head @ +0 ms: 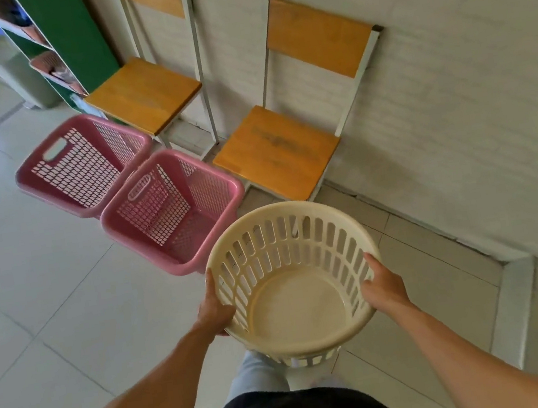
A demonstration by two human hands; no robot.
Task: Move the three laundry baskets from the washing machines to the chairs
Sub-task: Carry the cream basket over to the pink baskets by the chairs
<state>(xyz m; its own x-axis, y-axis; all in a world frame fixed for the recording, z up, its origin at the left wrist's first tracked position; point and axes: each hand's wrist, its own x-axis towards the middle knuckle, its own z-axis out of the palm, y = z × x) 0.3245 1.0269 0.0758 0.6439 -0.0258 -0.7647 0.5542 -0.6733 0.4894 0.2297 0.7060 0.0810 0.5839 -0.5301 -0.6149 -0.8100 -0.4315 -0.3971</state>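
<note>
The floor (50,303) carried everything: pale tiles running along the white wall (454,108) on the right. Against that wall stood two chairs with wooden seats, the far chair (145,95) near the green shelf (75,37) and the near chair (276,152) closer to the person. Both seats were bare.

Two pink baskets sat on the floor just in front of the chairs, touching each other: the far pink basket (82,164) before the far chair, the near pink basket (171,210) beside the front left corner of the near chair. Both were empty and upright.

The third, a round cream basket (294,283), was held off the floor in front of the person's body, empty, its mouth tipped toward the camera. The left hand (215,310) was clamped on its left rim and the right hand (383,286) on its right rim, fingers wrapped over the wall.

The move ahead likely turned on this: the near chair lay ahead of the cream basket and slightly right, with the near pink basket ahead and to the left. Being round, the basket had no long axis to line up. The right hand was on the chair's side, so free floor by the wall was probably the place to set it down.
</note>
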